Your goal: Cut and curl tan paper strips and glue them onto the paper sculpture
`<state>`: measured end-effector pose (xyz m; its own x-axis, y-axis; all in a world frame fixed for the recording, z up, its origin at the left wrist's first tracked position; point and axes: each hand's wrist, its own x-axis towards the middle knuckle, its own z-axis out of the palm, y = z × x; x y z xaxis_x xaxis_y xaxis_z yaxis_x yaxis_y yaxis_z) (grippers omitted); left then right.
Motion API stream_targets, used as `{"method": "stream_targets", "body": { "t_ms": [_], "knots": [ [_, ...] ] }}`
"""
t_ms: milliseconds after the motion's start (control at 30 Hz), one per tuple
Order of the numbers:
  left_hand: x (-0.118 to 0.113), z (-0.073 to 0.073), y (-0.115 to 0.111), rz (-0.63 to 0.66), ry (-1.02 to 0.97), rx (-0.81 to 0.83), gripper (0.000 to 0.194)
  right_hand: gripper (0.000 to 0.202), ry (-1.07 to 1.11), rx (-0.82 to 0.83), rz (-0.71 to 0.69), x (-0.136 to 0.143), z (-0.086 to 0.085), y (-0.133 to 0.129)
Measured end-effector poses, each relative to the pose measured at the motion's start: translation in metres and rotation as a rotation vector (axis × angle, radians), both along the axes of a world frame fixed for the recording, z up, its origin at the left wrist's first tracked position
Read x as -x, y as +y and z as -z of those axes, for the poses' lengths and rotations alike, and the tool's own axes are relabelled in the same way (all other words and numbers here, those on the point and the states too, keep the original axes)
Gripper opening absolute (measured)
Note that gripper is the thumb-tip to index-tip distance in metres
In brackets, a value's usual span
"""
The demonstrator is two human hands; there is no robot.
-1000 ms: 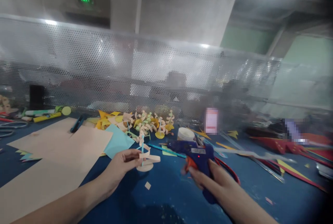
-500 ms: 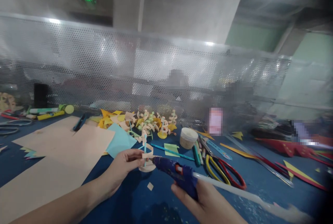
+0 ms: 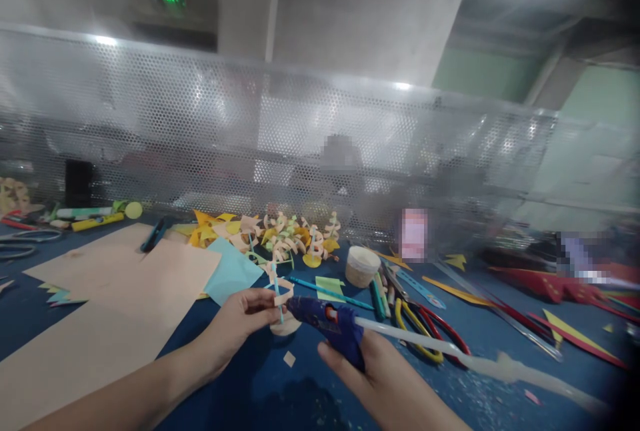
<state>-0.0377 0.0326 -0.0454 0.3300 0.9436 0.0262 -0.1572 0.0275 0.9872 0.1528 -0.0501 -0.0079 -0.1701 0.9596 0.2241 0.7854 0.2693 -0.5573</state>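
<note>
Thumb and fingers of my left hand [image 3: 245, 316] pinch a small paper model [image 3: 284, 294], made of a blue upright stick, curled peach strips and a round base. My right hand [image 3: 387, 377] is wrapped round the grip of a dark blue hot glue gun [image 3: 327, 324]. The gun's nozzle is at the curled strip, close by my left fingertips; whether it touches is too small to tell. A long whitish glue stick [image 3: 420, 336] sticks out from the gun's back. A small peach paper scrap [image 3: 289, 358] lies below the model.
Peach paper sheets [image 3: 115, 297] and a light blue sheet [image 3: 231, 271] lie left. Several curled paper models [image 3: 290, 234] stand behind. A white tub [image 3: 362, 266], scissors with yellow and red handles [image 3: 420, 334] and markers lie right. A perforated metal screen [image 3: 215, 131] borders the table's back.
The glue gun and my right hand have shifted slightly left, bringing the nozzle nearer the paper strip. The model now leans a little to the left.
</note>
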Motion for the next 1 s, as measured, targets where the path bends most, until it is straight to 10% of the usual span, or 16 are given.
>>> {"method": "stream_targets", "body": {
  "t_ms": [1000],
  "knots": [
    [-0.0001,-0.0066,-0.0012,0.063,0.036,0.005,0.025,0.034,-0.063,0.046,-0.013,-0.0016,0.0003,-0.0026]
  ]
}}
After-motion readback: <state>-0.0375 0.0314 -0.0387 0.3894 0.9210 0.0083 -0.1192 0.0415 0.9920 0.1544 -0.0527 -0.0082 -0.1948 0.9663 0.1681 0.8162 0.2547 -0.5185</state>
